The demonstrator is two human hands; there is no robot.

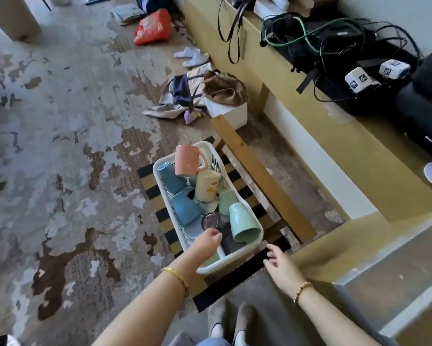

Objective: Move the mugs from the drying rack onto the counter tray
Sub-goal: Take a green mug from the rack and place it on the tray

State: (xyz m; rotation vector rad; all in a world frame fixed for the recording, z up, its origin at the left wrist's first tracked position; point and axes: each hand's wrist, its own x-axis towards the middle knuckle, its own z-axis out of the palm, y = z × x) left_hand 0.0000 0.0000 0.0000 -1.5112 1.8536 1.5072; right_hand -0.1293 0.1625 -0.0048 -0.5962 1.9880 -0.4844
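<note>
Nearest the camera, 2 bare forearms reach forward and down, each with a gold bracelet at the wrist. The left hand (207, 242) is over the near end of the white plastic slatted drying rack (235, 258), fingers curled down toward a dark grey mug (231, 239) lying low in the pile; whether they already grip it or only touch it cannot be told. The right hand (278, 263) hangs apart from the rack, just beside its near right corner, fingers loosely spread and holding nothing.

The rack sits on a low stand with black and tan webbing straps (157, 193). Inside, the mugs are heaped on their sides and against each other: a mint green ceramic mug (242, 222) at the near right rim, 2 blue mugs (185, 208) to the left, a cream mug with a small red label (206, 184) in the middle and a pink mug (186, 159) tipped on top at the far end.

No counter tray can be picked out in this view, so every mug seems still to be moved.

The risk lies in the heap. Pulling a low mug from under its neighbours could let the green one roll over the rim, or set ceramic knocking on ceramic. A 1-handed pull may also drag the light rack along its straps.

Beyond, patterned carpet (72, 121) carries bags and slippers.
</note>
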